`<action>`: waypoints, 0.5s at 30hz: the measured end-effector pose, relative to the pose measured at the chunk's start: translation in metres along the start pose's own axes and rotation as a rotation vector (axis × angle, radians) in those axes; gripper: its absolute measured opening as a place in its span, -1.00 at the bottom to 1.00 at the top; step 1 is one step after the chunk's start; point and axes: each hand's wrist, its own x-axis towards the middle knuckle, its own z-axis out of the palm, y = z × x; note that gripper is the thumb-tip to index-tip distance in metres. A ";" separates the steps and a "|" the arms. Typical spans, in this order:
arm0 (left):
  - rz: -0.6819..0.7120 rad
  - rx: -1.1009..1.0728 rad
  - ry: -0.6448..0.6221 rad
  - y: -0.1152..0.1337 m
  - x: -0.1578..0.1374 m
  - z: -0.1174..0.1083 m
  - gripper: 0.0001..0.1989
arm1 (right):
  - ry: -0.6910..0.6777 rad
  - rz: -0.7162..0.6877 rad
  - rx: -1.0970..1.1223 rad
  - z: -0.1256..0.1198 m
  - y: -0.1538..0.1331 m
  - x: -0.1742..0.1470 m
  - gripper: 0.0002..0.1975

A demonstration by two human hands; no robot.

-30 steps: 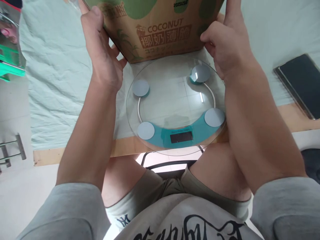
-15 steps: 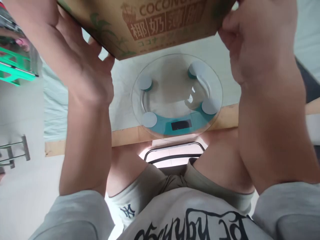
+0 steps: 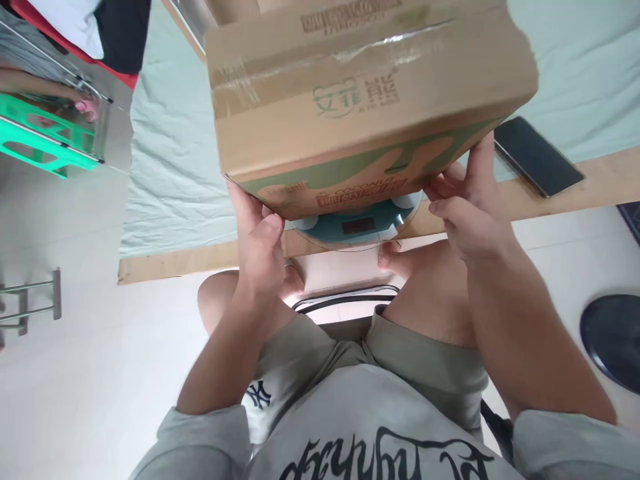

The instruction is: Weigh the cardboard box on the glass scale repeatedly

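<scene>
A taped brown cardboard box (image 3: 320, 140) with green and red print is held between my two hands. My left hand (image 3: 260, 240) grips its lower left corner, and my right hand (image 3: 470, 200) has hold of the lower right side, fingers tucked underneath. Below the box lies a round glass bathroom scale (image 3: 385, 223) with a teal base and a dark display (image 3: 359, 226) facing me. Most of the scale is hidden by the box; I cannot tell whether the two touch.
A black phone (image 3: 537, 157) lies right of the box on the table with a pale green cloth (image 3: 175, 167). The wooden table edge (image 3: 200, 260) runs above my knees. On the left stand a green plastic stool (image 3: 45, 137) and a metal frame; a round black base (image 3: 613, 340) is at right.
The box has come down over the scale and shows its taped top. Both hands are lower and closer together, still gripping it. The phone has come into full view.
</scene>
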 end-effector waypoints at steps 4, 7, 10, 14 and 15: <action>0.004 -0.019 0.004 -0.009 0.001 -0.002 -0.31 | -0.007 0.034 -0.066 0.001 0.002 -0.001 -0.17; -0.001 -0.003 0.011 -0.012 0.004 -0.002 -0.33 | -0.005 0.063 -0.111 0.000 0.005 -0.001 -0.14; -0.034 -0.002 0.033 -0.012 0.002 -0.001 -0.36 | -0.004 0.074 -0.168 -0.001 0.009 -0.004 -0.12; -0.053 -0.010 0.064 -0.017 -0.001 -0.001 -0.42 | 0.014 0.052 -0.196 0.001 0.023 -0.011 -0.13; -0.054 -0.016 0.073 -0.020 0.001 -0.003 -0.42 | 0.027 0.048 -0.188 0.001 0.027 -0.013 -0.13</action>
